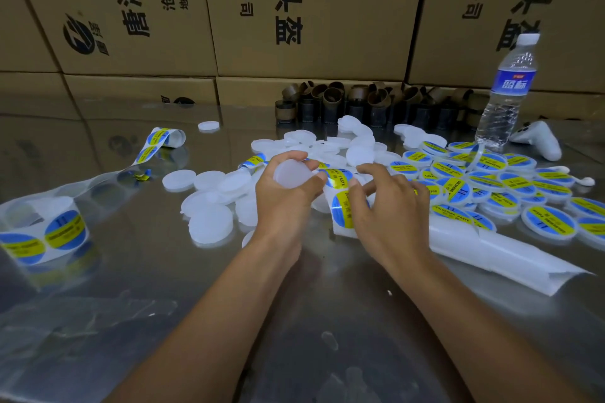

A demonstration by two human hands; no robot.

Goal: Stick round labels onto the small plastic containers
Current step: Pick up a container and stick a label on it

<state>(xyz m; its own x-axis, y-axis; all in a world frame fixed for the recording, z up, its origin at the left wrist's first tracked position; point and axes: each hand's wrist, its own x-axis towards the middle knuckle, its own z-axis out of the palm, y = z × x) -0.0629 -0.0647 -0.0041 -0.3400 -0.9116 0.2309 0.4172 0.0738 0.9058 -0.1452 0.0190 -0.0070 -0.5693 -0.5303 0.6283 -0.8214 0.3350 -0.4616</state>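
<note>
The left grip (284, 196) curls round a blank white container (291, 175), just left of the right grip (389, 206), which pinches the label strip (343, 208) between the two. The container looks light, stiff and slick, so it is best held by its rim. A label is thin, floppy and sticky, best lifted by its edge. The labels read "SOLDERING PASTE". Labelled containers (491, 183) lie right of the right grip.

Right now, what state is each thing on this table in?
Left hand: grips a blank container.
Right hand: pinches the label strip.
Blank containers: unlabelled, loose heap.
Labelled containers: stickered, piled right.
Label roll: partly unwound.
Water bottle: upright, capped.
</note>
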